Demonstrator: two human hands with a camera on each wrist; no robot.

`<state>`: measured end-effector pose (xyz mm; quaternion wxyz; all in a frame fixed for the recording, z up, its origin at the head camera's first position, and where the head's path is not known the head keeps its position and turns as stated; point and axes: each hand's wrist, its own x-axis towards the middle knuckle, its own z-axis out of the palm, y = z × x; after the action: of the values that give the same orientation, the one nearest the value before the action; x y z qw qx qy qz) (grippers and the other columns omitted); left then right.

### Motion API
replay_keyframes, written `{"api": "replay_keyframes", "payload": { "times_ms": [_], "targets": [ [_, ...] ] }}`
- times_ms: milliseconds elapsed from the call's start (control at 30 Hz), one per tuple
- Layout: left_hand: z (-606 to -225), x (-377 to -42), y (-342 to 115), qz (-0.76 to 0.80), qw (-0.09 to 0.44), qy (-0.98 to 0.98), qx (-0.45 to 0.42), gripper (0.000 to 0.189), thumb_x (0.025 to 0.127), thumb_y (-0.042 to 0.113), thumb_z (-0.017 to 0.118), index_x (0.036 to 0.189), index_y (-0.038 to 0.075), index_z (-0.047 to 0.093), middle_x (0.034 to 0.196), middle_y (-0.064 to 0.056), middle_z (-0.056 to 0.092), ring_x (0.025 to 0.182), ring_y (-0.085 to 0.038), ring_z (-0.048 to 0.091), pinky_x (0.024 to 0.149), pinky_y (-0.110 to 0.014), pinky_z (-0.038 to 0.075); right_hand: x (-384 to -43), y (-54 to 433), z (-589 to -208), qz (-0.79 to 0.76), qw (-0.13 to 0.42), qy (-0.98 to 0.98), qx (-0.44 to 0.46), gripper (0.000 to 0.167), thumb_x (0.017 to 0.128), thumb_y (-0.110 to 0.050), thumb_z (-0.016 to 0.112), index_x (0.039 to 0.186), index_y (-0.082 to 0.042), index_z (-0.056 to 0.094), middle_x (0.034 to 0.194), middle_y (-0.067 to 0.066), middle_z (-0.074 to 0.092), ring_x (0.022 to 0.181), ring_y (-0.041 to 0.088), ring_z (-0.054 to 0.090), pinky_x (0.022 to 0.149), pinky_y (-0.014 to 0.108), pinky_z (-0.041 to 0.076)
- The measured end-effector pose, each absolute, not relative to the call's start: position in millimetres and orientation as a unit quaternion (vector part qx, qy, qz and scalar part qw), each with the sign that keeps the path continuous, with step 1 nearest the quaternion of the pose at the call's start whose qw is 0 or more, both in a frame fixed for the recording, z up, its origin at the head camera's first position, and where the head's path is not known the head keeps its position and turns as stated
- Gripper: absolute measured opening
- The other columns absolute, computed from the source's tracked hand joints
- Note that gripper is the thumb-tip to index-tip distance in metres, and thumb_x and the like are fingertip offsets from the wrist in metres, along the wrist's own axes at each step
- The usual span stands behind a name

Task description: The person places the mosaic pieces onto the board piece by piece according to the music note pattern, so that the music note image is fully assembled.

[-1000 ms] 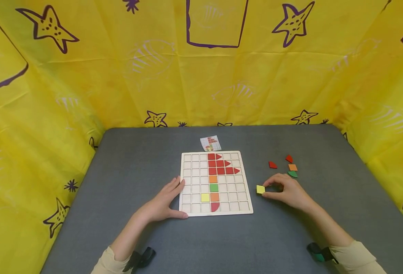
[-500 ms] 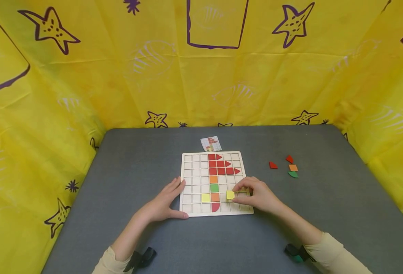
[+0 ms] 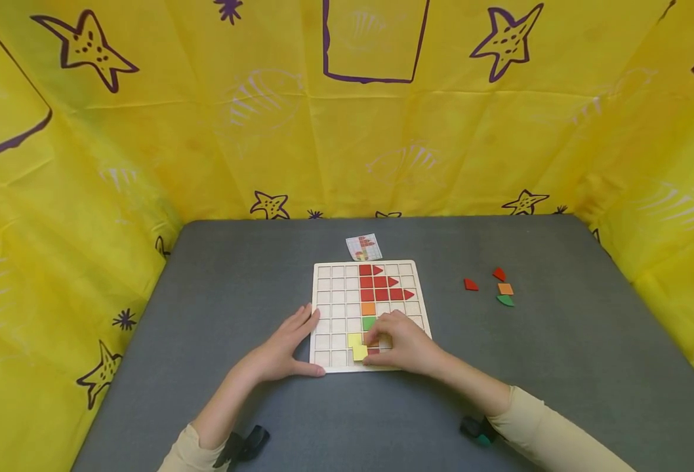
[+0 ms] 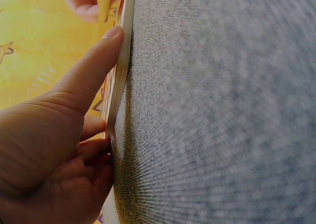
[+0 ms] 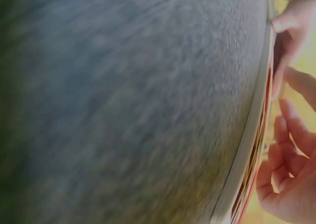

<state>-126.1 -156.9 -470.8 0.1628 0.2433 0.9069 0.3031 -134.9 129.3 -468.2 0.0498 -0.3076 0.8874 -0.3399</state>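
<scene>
Pinching 1 square tile [image 3: 360,353] (yellow), right hand [image 3: 405,342] over gridded wooden board [image 3: 337,297].

Yellow starfish-print backdrop [image 3: 335,137] — grey table [image 3: 382,413]

The board [image 3: 336,319] looks like smooth wood, the tabletop [image 3: 235,275] matt woven cloth, the card [image 3: 363,247] paper

No text, label, brand or number I can read; card [image 3: 363,247] at 12 o'clock, just beyond my board [image 3: 337,305], carries a small coloured grid picture.
</scene>
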Motion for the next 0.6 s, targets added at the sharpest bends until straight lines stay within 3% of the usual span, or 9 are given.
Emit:
{"api": "replay_keyframes", "payload": {
  "times_ms": [233, 600],
  "targets": [
    [-471.0, -127.1, -155.9, 0.303, 0.170, 0.908, 0.235, 0.106, 0.074, 0.045, 0.082, 0.154, 0.004, 0.025, 0.161, -0.019, 0.013, 0.148, -0.036, 0.008, 0.112, -0.057, 0.021, -132.7, 115.8, -465.0, -0.251, 0.036, 0.912, -0.323, 0.021, 0.070, -0.036, 0.085, 0.082, -0.024, 0.072, 0.078, -0.015, 0.058, 0.078, 0.008, 0.043, 0.070, 0.027, 0.038],
    [-470.3, -126.3, -156.2, 0.298, 0.176, 0.911, 0.226, 0.107, 0.074, 0.046, 0.083, 0.154, 0.007, 0.024, 0.161, -0.016, 0.012, 0.148, -0.034, 0.007, 0.113, -0.055, 0.021, -130.9, 113.6, -466.8, -0.252, 0.028, 0.914, -0.315, 0.024, 0.069, -0.035, 0.086, 0.082, -0.024, 0.068, 0.077, -0.014, 0.056, 0.077, 0.008, 0.043, 0.069, 0.026, 0.037]
  ]
}}
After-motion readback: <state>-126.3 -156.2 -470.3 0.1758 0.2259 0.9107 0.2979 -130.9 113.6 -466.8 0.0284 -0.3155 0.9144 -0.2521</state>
